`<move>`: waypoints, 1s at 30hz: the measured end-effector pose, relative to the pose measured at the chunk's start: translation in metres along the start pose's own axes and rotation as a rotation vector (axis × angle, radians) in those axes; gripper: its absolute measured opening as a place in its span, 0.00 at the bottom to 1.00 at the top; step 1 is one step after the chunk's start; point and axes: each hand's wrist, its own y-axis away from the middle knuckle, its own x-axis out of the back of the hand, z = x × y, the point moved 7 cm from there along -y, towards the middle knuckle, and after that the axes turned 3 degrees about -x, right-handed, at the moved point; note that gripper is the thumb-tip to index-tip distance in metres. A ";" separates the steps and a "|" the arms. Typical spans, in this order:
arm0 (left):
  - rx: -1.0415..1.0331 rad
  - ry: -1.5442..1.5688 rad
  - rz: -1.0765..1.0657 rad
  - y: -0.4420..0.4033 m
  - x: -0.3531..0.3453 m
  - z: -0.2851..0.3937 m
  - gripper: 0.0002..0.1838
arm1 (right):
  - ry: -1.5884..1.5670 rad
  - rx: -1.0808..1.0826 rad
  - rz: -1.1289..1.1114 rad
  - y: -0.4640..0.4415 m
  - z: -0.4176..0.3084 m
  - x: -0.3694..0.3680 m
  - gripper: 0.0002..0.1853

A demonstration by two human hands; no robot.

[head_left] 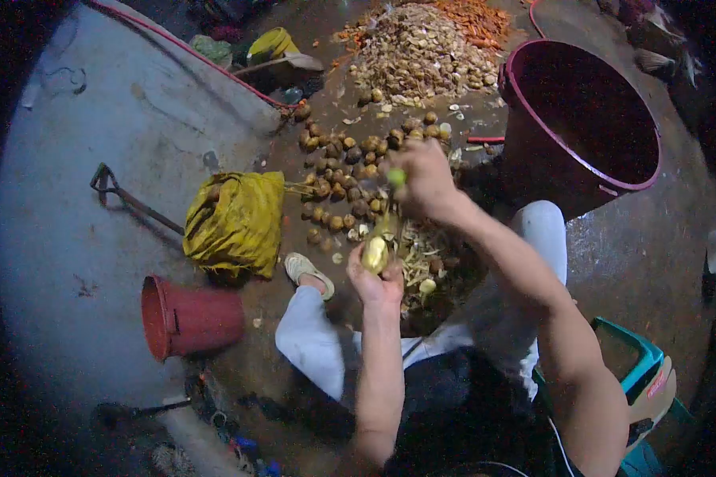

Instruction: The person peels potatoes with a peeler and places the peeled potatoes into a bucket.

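My left hand [378, 284] is closed from below around a partly peeled, pale yellow root vegetable [375, 254], its kind unclear. Above and to the right, my right hand [426, 181] is smeared by motion, its fingers wrapped around a small tool with a bright green end [396, 177]; its blade does not show clearly. Peelings [418, 266] lie heaped on the floor between my legs, with a peeled yellow piece [428, 286] among them. Just beyond my hands, many round brown unpeeled roots [358, 163] are spread over the wet floor.
A large maroon tub [525, 143] stands at the right. Farther back lies a heap of pale peeled pieces [422, 56] beside orange ones [477, 24]. At the left are a yellow sack [235, 222], a shovel handle [139, 205] and a tipped red bucket [207, 318].
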 end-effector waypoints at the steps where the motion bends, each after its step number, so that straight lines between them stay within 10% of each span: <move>1: 0.059 0.037 -0.091 0.000 -0.001 -0.003 0.15 | -0.009 -0.087 -0.033 -0.006 0.028 -0.008 0.20; 4: 0.126 0.014 -0.118 0.005 -0.020 -0.004 0.16 | -0.222 -0.334 -0.135 -0.002 0.034 -0.015 0.17; 7: -0.033 0.070 0.229 0.001 0.003 -0.004 0.16 | 0.028 0.257 0.092 0.007 -0.040 0.015 0.17; 11: -0.102 -0.006 -0.122 -0.015 0.005 -0.002 0.13 | -0.019 -0.169 -0.032 -0.010 0.028 -0.007 0.21; 16: -0.370 -0.070 0.169 -0.014 0.014 0.007 0.07 | -0.044 0.068 -0.171 -0.001 -0.028 0.014 0.21; 22: -0.535 -0.294 -0.010 -0.007 0.006 0.023 0.07 | -0.217 -0.233 -0.099 -0.005 0.031 -0.019 0.16; 26: -0.603 -0.317 0.075 -0.007 0.014 0.018 0.06 | 0.067 0.107 0.002 -0.004 -0.018 0.015 0.19; 30: -0.510 -0.296 -0.133 0.009 -0.018 0.028 0.04 | 0.140 -0.250 -0.124 -0.013 0.038 -0.011 0.17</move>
